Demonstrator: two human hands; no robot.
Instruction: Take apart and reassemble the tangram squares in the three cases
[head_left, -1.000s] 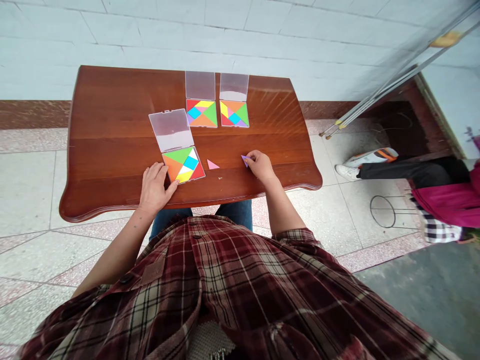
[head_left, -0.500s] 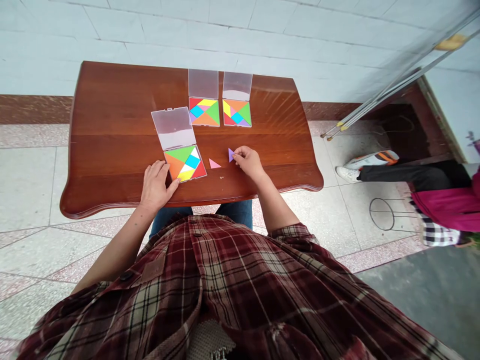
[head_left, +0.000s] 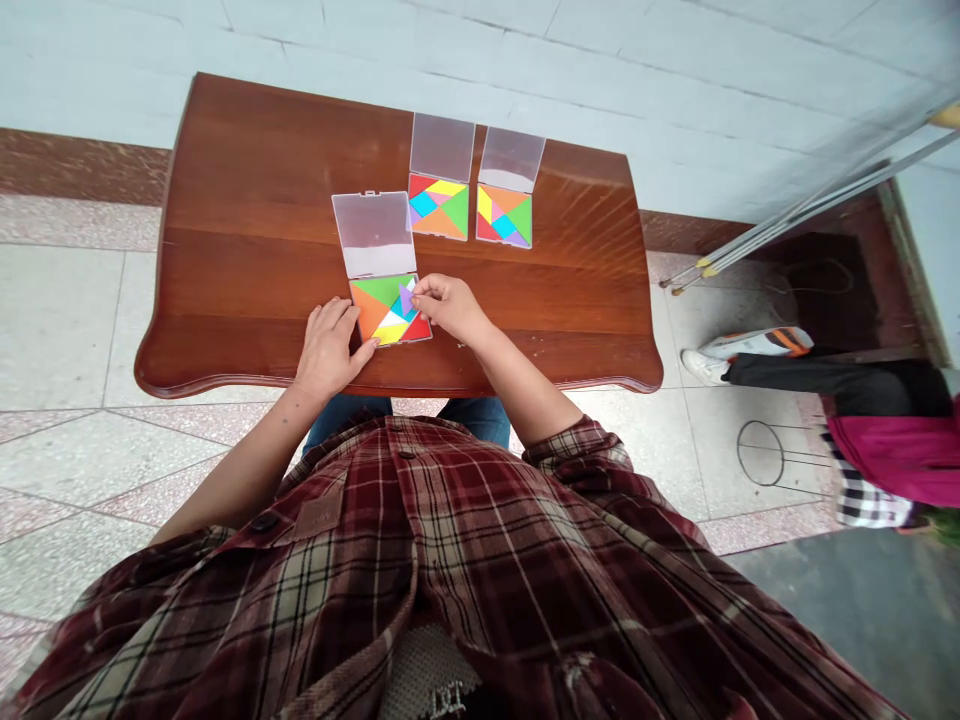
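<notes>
Against a pale wall (head_left: 360, 50) stands a glossy brown wooden table (head_left: 255, 220), bearing two rear tangram cases (head_left: 442, 148) and one front tangram case (head_left: 375, 235), all open. The left hand (head_left: 330, 345), loosely spread and gripping nothing, touches the front case's near-left corner. The right hand (head_left: 450, 305), closed in a pinch, holds a purple triangle (head_left: 406, 298) over that case's right part, partly hiding the blue square (head_left: 409, 316).

Arms (head_left: 232, 465) forward, right fingers (head_left: 427, 285) pinched

The right grip (head_left: 452, 306) partly hides the purple triangle (head_left: 406, 299), and the view's edge crops 1 bystander (head_left: 892, 445).
</notes>
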